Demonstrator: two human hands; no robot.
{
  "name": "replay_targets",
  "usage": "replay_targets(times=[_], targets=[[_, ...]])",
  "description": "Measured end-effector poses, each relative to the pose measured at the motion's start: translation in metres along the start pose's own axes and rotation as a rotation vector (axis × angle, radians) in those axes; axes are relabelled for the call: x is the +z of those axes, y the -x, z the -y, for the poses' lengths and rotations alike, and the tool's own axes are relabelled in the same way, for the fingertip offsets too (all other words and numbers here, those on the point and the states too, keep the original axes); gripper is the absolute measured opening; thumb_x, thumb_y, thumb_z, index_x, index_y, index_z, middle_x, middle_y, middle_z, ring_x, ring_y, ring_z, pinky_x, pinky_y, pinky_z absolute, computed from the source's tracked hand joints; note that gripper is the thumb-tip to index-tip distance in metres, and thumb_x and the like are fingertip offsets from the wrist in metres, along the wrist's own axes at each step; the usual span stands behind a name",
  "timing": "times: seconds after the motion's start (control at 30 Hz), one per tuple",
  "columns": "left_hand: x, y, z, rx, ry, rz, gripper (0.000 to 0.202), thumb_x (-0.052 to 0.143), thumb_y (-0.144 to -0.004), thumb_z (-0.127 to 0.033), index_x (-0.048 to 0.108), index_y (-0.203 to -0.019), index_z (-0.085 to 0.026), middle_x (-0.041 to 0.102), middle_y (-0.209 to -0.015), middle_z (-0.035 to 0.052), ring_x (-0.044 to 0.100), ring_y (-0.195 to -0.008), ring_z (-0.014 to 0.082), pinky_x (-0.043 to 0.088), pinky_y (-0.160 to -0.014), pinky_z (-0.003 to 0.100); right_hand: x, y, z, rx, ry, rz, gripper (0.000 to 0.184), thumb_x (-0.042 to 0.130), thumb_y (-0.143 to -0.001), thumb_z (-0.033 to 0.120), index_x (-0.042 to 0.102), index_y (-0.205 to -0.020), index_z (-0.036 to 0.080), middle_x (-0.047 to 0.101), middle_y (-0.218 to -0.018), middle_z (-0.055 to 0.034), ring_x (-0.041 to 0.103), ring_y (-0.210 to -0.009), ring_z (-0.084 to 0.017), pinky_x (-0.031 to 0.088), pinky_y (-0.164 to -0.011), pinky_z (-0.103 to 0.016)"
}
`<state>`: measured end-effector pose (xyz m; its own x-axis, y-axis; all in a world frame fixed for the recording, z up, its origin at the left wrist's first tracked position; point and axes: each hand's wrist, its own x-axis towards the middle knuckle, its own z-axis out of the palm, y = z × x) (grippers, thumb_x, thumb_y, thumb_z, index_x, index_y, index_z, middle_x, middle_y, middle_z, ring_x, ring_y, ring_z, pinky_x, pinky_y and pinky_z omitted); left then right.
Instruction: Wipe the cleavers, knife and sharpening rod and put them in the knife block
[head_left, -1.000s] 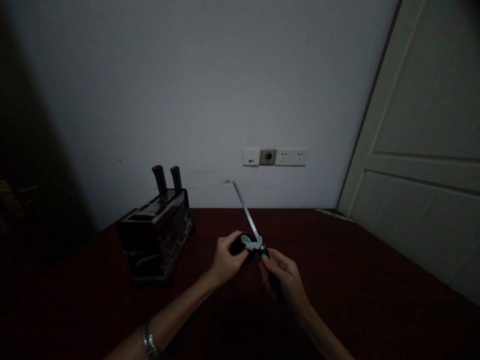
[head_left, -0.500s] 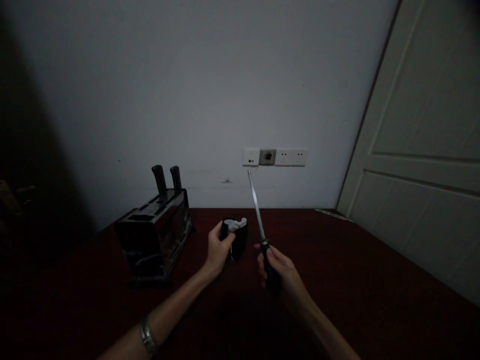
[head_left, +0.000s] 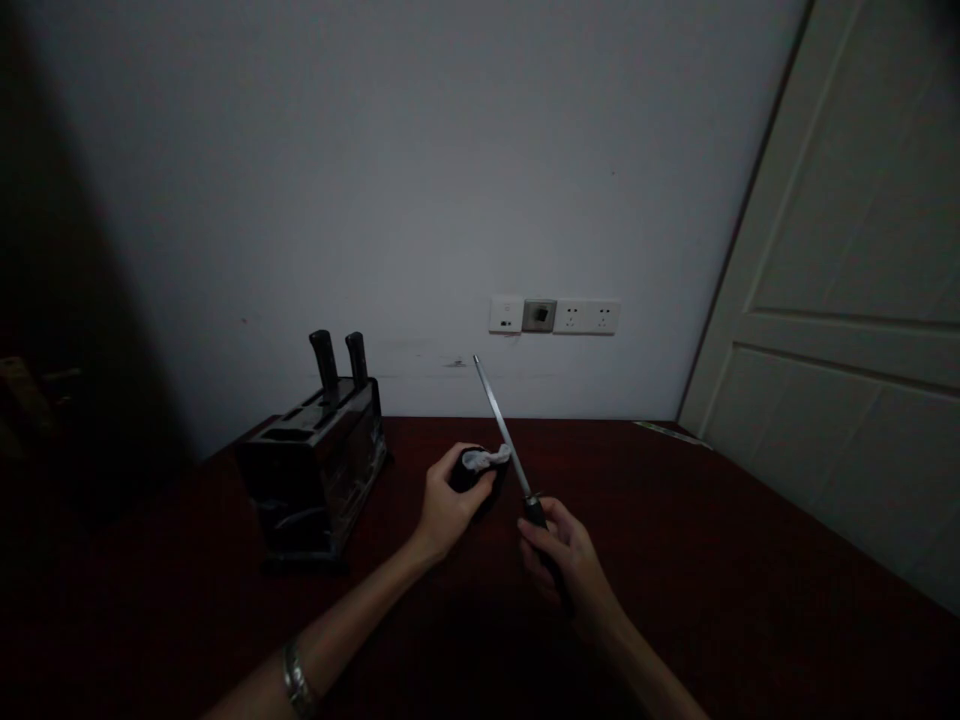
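My right hand [head_left: 559, 555] is closed around the black handle of a honing steel [head_left: 500, 420], whose thin metal rod points up and leans left. My left hand [head_left: 450, 500] grips a dark case or pouch with a wad of white tissue [head_left: 484, 458] at its top; what kind of case it is cannot be made out in the dim light. The tissue's right end lies at the rod, and whether they touch is unclear. To the left stands a black knife block [head_left: 307, 480] with two black-handled knives [head_left: 324, 358] upright in its slots.
A dark red table [head_left: 645, 500] runs back to a grey-white wall [head_left: 420, 200]. Wall sockets and a switch [head_left: 555, 316] sit just above its back edge. A panelled white door [head_left: 840, 330] bounds the right side. A thin flat strip [head_left: 673, 433] lies at the back right.
The honing steel has tilted further left, its tip lower. My left hand has moved right with the dark case and tissue, up close to the rod. The view has shifted slightly.
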<state>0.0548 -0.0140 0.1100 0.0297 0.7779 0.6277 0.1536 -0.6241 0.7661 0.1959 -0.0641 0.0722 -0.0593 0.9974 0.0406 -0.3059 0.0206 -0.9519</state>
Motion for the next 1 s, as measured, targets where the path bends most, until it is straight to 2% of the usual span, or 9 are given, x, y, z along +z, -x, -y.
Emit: replay_targets(times=[0.13,0.27,0.43,0.57,0.7,1.0], targets=[[0.001,0.004,-0.003,0.096,-0.057,0.068,0.01,0.058,-0.072,-0.019,0.058,-0.081,-0.016,0.061,-0.074,0.0003,0.056,-0.069,0.0119,0.044,-0.066,0.022,0.002,0.0,-0.002,-0.066,0.029,-0.014,0.035,0.064,-0.068,0.043,0.039,-0.076,0.02,0.053,-0.048,0.0072,0.031,-0.029,-0.002,0.022,-0.026,-0.013],[0.004,0.011,-0.005,0.212,-0.122,0.188,0.013,0.054,-0.072,-0.013,0.059,-0.084,-0.015,0.061,-0.08,0.0034,0.057,-0.073,0.0129,0.044,-0.068,0.023,0.002,0.001,-0.003,-0.079,0.027,-0.01,0.035,0.065,-0.068,0.043,0.04,-0.076,0.02,0.053,-0.049,0.0075,0.033,-0.03,-0.003,0.023,-0.026,-0.013],[0.004,0.013,-0.002,0.33,-0.153,0.261,0.019,0.051,-0.071,-0.011,0.057,-0.089,-0.016,0.061,-0.084,0.0052,0.057,-0.078,0.0142,0.045,-0.071,0.025,0.001,0.001,-0.003,-0.07,0.019,-0.033,0.036,0.067,-0.066,0.044,0.043,-0.078,0.019,0.05,-0.047,0.0088,0.034,-0.031,-0.003,0.023,-0.027,-0.013],[0.003,0.012,0.001,0.315,-0.163,0.263,0.019,0.051,-0.071,-0.012,0.058,-0.089,-0.016,0.062,-0.084,0.0053,0.058,-0.078,0.0143,0.046,-0.071,0.024,0.001,0.0,-0.004,-0.02,-0.012,-0.051,0.038,0.069,-0.064,0.044,0.043,-0.076,0.019,0.048,-0.046,0.0093,0.034,-0.031,-0.003,0.022,-0.027,-0.012],[0.005,0.012,0.003,0.245,-0.179,0.243,0.018,0.051,-0.071,-0.013,0.058,-0.087,-0.016,0.064,-0.082,0.0045,0.06,-0.074,0.014,0.046,-0.07,0.024,0.001,0.0,-0.002,0.035,-0.06,-0.057,0.038,0.069,-0.063,0.044,0.043,-0.076,0.02,0.049,-0.049,0.0088,0.034,-0.031,-0.003,0.021,-0.026,-0.012],[0.007,0.014,0.008,0.156,-0.162,0.204,0.018,0.054,-0.069,-0.014,0.059,-0.087,-0.016,0.065,-0.076,0.0014,0.06,-0.067,0.0123,0.046,-0.066,0.022,0.002,0.002,0.003,0.074,-0.141,-0.01,0.035,0.068,-0.063,0.042,0.042,-0.07,0.019,0.049,-0.05,0.0079,0.033,-0.031,-0.002,0.018,-0.026,-0.012]])
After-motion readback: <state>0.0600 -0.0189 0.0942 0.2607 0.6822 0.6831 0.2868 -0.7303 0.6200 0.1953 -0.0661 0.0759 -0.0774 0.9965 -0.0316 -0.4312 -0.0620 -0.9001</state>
